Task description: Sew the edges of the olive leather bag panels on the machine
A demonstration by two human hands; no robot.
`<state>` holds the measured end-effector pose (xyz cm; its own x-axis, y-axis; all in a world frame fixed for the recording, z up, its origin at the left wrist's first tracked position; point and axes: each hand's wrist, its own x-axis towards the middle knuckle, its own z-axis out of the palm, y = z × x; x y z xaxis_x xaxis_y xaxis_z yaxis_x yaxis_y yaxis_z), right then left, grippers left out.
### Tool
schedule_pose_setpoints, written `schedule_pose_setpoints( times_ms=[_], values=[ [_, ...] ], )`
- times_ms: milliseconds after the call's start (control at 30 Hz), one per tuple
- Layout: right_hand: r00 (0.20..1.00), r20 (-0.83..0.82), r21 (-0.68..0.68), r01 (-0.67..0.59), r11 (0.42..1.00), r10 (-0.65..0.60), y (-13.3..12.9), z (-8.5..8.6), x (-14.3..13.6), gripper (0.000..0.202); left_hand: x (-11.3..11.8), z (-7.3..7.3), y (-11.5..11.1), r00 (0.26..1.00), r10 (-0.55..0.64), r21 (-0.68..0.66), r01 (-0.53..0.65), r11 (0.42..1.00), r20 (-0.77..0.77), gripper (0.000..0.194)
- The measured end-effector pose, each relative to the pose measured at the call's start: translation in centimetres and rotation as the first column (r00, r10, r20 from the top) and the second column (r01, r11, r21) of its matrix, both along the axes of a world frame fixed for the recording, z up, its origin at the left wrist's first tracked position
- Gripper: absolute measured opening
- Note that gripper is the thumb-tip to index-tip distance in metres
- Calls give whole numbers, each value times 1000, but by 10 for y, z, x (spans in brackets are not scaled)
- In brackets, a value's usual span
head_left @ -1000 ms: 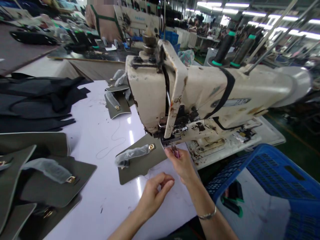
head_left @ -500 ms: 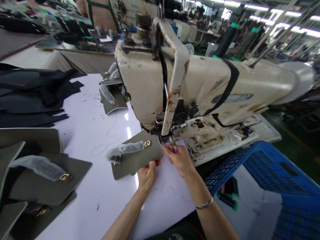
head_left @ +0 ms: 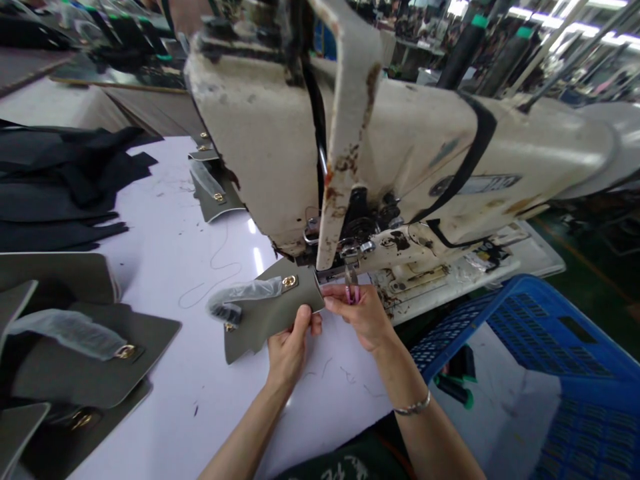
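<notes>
An olive-grey bag panel lies on the white table, its far right edge by the needle area of the sewing machine. Across it runs a plastic-wrapped handle with gold fittings. My left hand grips the panel's near edge, thumb on top. Small pink-handled thread snips are held in my right hand, blades pointing up toward the machine. The thumb and forefinger of that hand pinch together at the panel's right corner; whether they hold a thread there is unclear.
More olive-grey panels with wrapped handles are stacked at the left, with another group behind. Black fabric pieces lie at the far left. A blue crate with thread spools stands at the right. Loose threads lie on the table.
My left hand has shifted up, and its thumb now rests on top of the panel. My right hand keeps the snips near the panel's corner. The view has moved closer to the machine.
</notes>
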<state>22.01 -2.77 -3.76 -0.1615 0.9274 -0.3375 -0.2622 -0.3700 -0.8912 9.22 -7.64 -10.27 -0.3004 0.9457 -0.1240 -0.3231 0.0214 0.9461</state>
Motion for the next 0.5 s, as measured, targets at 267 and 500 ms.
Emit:
schedule_pose_setpoints(
  times_ms=[267,500],
  values=[
    [999,-29,-7,-18,1000,18,-10,5,4,31,1,16,-1,954,-6,-67,27,997,301,38],
    [994,72,-6,-83,997,83,-16,3,7,40,-2,14,-3,947,-48,-105,86,991,317,36]
  ],
)
